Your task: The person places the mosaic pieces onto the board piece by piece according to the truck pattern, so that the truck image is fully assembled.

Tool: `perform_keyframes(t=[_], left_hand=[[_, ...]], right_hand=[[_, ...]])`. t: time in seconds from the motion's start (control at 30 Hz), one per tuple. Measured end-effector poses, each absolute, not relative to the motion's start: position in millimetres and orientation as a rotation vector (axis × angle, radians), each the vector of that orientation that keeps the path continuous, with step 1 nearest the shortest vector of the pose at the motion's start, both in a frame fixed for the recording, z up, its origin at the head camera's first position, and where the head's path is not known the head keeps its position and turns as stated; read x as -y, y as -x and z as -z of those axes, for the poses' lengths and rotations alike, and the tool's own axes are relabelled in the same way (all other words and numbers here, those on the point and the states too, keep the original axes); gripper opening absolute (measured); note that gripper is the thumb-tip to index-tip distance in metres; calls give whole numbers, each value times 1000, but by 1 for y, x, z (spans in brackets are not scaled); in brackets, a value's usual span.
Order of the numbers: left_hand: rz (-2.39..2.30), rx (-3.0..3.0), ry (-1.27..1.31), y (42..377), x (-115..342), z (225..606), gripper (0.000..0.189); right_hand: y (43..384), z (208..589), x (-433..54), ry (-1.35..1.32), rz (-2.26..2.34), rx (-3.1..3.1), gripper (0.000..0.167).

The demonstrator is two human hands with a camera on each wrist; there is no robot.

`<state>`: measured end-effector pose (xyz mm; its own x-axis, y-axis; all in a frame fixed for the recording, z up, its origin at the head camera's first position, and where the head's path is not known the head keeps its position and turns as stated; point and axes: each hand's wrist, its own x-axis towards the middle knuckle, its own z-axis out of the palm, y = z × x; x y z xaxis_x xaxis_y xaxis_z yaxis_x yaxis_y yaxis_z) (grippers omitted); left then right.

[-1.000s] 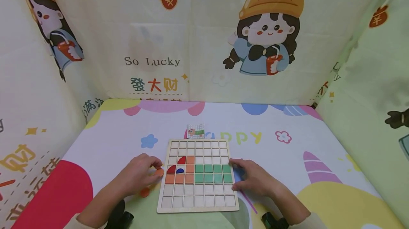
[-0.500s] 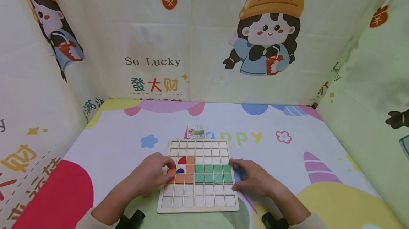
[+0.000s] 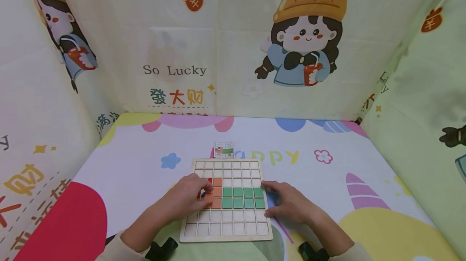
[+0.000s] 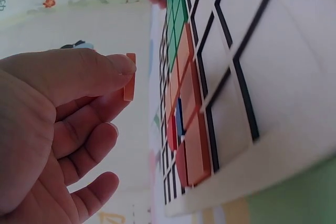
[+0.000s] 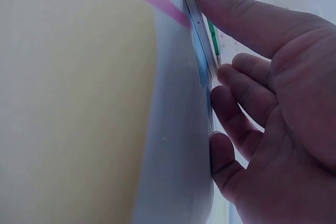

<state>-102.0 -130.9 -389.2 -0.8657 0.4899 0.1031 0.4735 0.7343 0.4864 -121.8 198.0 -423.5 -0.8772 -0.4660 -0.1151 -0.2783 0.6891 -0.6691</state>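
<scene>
My left hand [image 3: 183, 198] pinches a small flat orange piece [image 4: 130, 80] between thumb and fingers, above the left part of a wooden grid board [image 3: 218, 238]. In the left wrist view the piece stands edge-on, apart from the board. Green square tiles [image 3: 238, 197] fill two rows at the board's right. Orange square tiles [image 3: 217, 182] form an upright column beside them. Red and blue pieces [image 4: 180, 116] lie in cells at the left, partly hidden by my left hand in the head view. My right hand [image 3: 289, 202] touches the board's right edge with thumb and fingers.
Behind the board lies a small pattern card [image 3: 223, 150] showing a coloured grid. The table wears a printed cloth [image 3: 327, 184], and cartoon-printed curtains [image 3: 233, 50] enclose the back and sides.
My left hand has carried the orange piece rightward from beside the board to over its left columns. My right hand has stayed at the board's right edge.
</scene>
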Motion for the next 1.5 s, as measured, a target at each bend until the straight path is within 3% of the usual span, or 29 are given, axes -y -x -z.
perform_keyframes(t=[0.77, 1.5], left_hand=[[-838, -2827, -1086, 108, 90, 398, 6], [-747, -2702, -974, 110, 60, 396, 8]], right_hand=[[121, 420, -197, 579, 976, -2614, 79], [122, 420, -197, 582, 986, -2606, 79]])
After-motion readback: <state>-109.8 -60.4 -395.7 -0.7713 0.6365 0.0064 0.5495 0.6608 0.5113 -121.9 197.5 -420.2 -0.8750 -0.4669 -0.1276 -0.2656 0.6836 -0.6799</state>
